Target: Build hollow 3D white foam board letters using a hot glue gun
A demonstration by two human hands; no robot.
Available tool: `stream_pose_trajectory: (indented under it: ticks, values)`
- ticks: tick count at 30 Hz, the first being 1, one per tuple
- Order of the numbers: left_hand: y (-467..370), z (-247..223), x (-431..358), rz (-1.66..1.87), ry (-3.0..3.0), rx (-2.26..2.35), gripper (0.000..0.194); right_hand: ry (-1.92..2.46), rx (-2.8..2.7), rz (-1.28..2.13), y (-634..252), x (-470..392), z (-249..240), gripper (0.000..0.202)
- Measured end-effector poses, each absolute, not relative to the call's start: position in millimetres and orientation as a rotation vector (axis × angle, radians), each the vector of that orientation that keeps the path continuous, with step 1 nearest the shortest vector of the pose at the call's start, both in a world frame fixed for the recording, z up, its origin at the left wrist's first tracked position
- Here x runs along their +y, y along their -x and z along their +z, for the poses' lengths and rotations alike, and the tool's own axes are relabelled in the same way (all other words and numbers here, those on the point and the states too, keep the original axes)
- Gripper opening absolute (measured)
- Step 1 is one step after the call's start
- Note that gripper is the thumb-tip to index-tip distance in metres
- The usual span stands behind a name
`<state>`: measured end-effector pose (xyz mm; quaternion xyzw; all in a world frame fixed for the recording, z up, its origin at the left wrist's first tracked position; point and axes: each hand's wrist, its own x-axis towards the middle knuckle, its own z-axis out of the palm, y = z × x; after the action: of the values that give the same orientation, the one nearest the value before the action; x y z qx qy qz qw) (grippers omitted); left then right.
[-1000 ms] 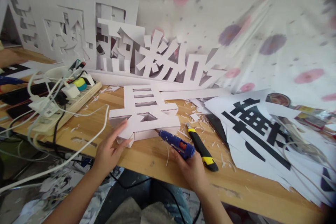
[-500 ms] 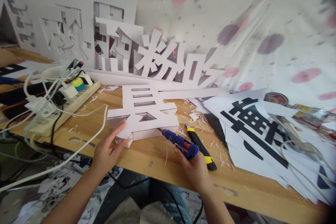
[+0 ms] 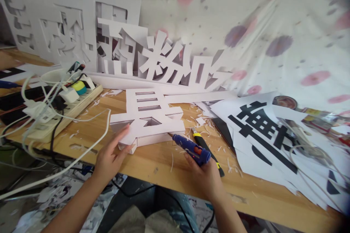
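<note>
A white foam character [image 3: 149, 106] with side walls lies on the wooden table [image 3: 161, 167]. Its lower left corner is pinched between the thumb and fingers of my left hand [image 3: 111, 154]. My right hand [image 3: 206, 174] is wrapped round a blue glue gun [image 3: 191, 149], whose tip is close to the character's lower right edge. Behind the gun, a yellow and black utility knife [image 3: 203, 142] rests on the table, partly covered by the gun and my hand.
White cut-out characters [image 3: 164, 62] stand along the back. A wooden-based power strip [image 3: 54, 127] with tangled cables sits at the left. Printed paper sheets [image 3: 246, 145] cover the right side. White scraps lie around the knife. At the far left edge, part of another person's arm [image 3: 7, 60] shows.
The glue gun in my right hand has moved slightly right, its tip drawn a little along the character's lower edge. My left hand keeps its hold. The view has shifted slightly.
</note>
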<state>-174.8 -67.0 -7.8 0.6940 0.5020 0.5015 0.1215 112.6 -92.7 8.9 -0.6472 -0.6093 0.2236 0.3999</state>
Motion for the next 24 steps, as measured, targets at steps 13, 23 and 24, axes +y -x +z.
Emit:
stream_pose_trajectory:
  ticks: [13, 23, 24]
  values:
    - [174.9, -8.7, -66.0, 1.444, -1.981, 1.487, 0.042, 1.675, -1.530, 0.552, -118.2, -92.9, 13.6, 0.036]
    - [174.2, -9.3, -67.0, 1.458, -1.988, 1.478, 0.042, 1.780, -1.466, 0.495, -126.7, -95.6, 12.3, 0.045]
    - [174.2, -9.1, -67.0, 1.460, -1.989, 1.478, 0.042, 1.778, -1.466, 0.487, -127.4, -95.6, 12.6, 0.045]
